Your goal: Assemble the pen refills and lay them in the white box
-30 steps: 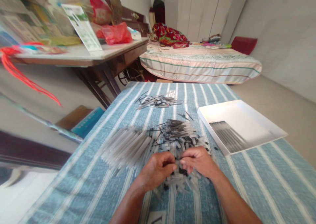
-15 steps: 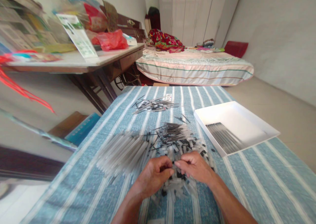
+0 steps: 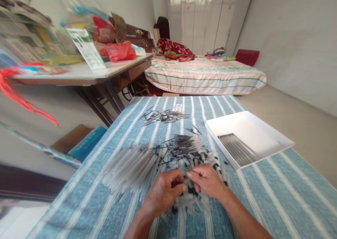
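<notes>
My left hand (image 3: 168, 190) and my right hand (image 3: 205, 181) face each other low over a heap of small clear and black plastic pieces (image 3: 189, 205). Thumb and fingers are pinched together on both; whatever lies between the tips is too small and blurred to name. Left of the hands lies a bundle of translucent tubes (image 3: 131, 167), like pen barrels. Just beyond is a pile of thin dark sticks with pale ends (image 3: 183, 142), like pen refills. On the right, a white open box (image 3: 265, 135) holds a row of dark, slim pens or tubes (image 3: 235, 147).
A further pile of thin dark and clear parts (image 3: 165, 116) lies toward the far end of the striped tablecloth (image 3: 92, 204). To the left stands a desk (image 3: 126, 65) with a red plastic bag (image 3: 119, 51). Behind the table is a bed (image 3: 205, 74).
The whole scene sits slightly lower and a little left, as the head camera tilts. Both hands keep nearly the same pinched pose over the small pieces.
</notes>
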Demonstrator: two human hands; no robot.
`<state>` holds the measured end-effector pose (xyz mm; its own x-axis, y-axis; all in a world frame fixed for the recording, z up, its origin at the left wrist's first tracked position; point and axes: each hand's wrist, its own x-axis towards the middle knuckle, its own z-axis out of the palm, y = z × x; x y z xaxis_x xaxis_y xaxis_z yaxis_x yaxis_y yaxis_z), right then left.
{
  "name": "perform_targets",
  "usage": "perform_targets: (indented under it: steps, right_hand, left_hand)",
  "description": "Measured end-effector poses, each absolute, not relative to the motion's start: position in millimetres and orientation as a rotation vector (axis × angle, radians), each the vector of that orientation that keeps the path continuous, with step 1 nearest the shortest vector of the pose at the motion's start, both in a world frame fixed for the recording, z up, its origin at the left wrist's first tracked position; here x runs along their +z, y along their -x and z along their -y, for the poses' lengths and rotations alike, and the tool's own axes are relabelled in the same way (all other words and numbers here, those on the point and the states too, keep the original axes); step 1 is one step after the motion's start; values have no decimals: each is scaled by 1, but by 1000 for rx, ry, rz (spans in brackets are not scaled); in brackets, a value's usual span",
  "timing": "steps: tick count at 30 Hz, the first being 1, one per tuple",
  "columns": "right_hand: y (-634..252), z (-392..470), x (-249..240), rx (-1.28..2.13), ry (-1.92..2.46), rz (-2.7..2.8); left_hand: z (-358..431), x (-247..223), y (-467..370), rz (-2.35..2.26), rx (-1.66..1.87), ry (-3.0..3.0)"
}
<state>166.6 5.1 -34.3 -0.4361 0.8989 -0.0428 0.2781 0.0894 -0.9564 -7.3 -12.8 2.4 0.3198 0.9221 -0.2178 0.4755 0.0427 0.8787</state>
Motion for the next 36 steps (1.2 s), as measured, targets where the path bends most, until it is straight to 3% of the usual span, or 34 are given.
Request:
perform_targets:
  steps: [11,17,36]
  right_hand:
    - [-170,-8,-37,1395,1089,1717]
    - [-172,-7,-38,1200,1147,1884]
    - [-173,-9,-37,1098,1140,1917]
  left_hand:
    - [14,-1,6,-1329,608,-1615]
    - [13,-2,5,-1307,609,-1582]
    - [12,0,6,-1330,604,-1650]
